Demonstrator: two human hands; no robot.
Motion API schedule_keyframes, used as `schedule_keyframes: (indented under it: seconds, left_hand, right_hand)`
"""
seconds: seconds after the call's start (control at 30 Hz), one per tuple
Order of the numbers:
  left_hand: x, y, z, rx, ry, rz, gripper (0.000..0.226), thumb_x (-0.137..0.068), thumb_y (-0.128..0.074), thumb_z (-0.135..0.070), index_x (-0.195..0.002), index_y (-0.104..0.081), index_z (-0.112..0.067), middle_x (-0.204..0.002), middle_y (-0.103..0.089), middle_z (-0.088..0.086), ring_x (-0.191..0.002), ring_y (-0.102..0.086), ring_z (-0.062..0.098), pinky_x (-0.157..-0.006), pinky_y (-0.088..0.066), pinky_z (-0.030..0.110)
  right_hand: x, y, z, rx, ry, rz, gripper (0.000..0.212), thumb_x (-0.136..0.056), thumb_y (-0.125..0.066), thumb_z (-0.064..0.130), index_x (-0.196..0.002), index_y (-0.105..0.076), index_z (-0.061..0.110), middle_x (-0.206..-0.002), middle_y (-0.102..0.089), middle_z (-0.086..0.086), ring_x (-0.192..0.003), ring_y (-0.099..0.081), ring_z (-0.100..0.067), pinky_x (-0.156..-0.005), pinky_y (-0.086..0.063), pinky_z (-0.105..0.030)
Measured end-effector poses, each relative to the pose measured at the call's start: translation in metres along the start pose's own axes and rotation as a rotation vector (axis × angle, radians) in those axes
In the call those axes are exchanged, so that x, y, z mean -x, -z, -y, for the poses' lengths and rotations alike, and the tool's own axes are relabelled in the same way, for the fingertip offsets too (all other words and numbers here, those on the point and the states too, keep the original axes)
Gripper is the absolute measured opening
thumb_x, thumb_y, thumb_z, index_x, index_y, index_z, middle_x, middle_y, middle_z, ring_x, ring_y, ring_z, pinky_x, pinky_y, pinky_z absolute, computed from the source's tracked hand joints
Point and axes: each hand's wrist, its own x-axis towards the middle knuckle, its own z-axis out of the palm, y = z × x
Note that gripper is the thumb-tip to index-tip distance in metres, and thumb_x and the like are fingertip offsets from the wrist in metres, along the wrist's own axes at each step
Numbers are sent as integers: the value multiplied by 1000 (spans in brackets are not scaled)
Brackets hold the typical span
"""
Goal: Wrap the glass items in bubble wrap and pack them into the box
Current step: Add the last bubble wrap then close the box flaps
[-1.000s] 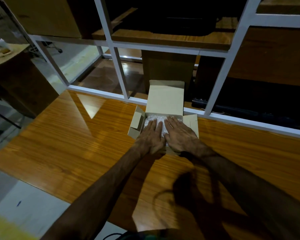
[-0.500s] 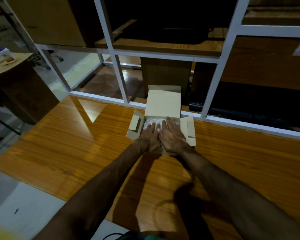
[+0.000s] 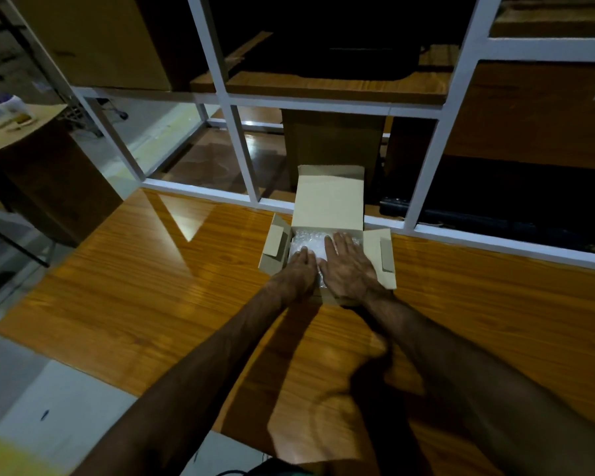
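A: Where is the wrapped thing now?

B: The bubble wrap (image 3: 306,242) lies inside the cardboard box (image 3: 327,201), and the box stands on the wooden tabletop (image 3: 158,280), close to the white frame (image 3: 248,159) at the far edge. I cannot see any glass through the wrap, so I only suppose it is inside.

A: And the hands?

B: Both lie flat on top of the wrap. The left hand (image 3: 301,271) is at the left part, the right hand (image 3: 349,266) just beside it, almost touching. In both, the grip is apart: the fingers are straight and press down, they do not curl around anything.

A: So which step is it?

B: I think the packing step, near its end. The bundle is being pushed down so it sits below the rim.

A: What does the next move ask for?

B: The back lid (image 3: 328,197) stands upright, and the two side flaps (image 3: 276,243) are spread outward. In my opinion the hands must lift off gently, then fold the side flaps in and bring the lid down. Too hard pressing could harm the glass.
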Motion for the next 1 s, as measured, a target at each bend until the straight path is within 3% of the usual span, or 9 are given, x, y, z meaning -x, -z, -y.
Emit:
schedule_keyframes:
  seconds: [0.13,0.27,0.37,0.47,0.6,0.83,0.9,1.0]
  left_hand:
    - [3,-2,3,46,-4,-18,81,-104,-55,-9,-161,0,5,-171,3,25,-160,2,37,-129,-10,42]
    - [-5,1,13,106,-110,-102,69,-105,-53,-27,-158,-24,7,-168,-18,27,-158,-10,41,-129,-14,48]
    - [-14,0,16,48,-153,-219,82,-105,-52,-38,-163,-10,1,-171,-8,22,-160,-3,37,-131,-10,48]
    - [-25,-5,11,52,-196,-193,84,-102,-47,-44,-165,-6,-5,-171,-6,23,-160,-2,40,-129,-10,53]
    - [-35,-11,12,125,-171,-145,105,-80,-13,-70,-166,-2,-13,-173,-1,16,-161,2,34,-129,-10,54]
    - [-35,-9,9,186,-138,-105,98,-86,-23,-62,-166,2,-13,-174,6,13,-161,7,31,-129,-4,53]
    - [-33,-8,6,174,-124,-112,93,-95,-33,-62,-166,3,-13,-174,6,13,-161,6,31,-129,-4,52]
    - [-32,-11,5,164,-123,-146,85,-106,-48,-45,-166,1,-11,-174,3,16,-161,2,34,-129,-9,51]
  right_hand:
    - [6,4,5,-2,-12,-19,71,-113,-21,50,-168,-10,7,-176,-6,-19,-164,-2,-33,-132,-3,-47]
    - [24,3,12,36,-34,-98,75,-113,-30,47,-166,-11,-2,-175,-8,-24,-164,-5,-35,-132,-2,-45]
    - [33,0,13,14,-31,-101,72,-113,-29,43,-166,-10,-2,-175,-8,-23,-164,-5,-33,-132,0,-42]
    - [33,-3,11,32,-30,-84,75,-112,-28,48,-167,-5,1,-176,-2,-20,-164,1,-31,-131,6,-42]
    - [31,-9,7,49,-21,-61,79,-111,-28,51,-168,-1,4,-176,3,-18,-164,5,-30,-128,10,-41]
    - [29,-7,4,54,-17,-8,84,-109,-30,56,-168,2,6,-176,8,-17,-164,9,-30,-127,12,-40]
    - [31,-5,4,24,-10,-20,84,-109,-30,57,-168,1,7,-176,8,-16,-164,9,-29,-126,12,-39]
    - [33,-3,3,-34,-19,-73,80,-110,-29,57,-169,-5,9,-177,3,-14,-164,5,-25,-125,12,-36]
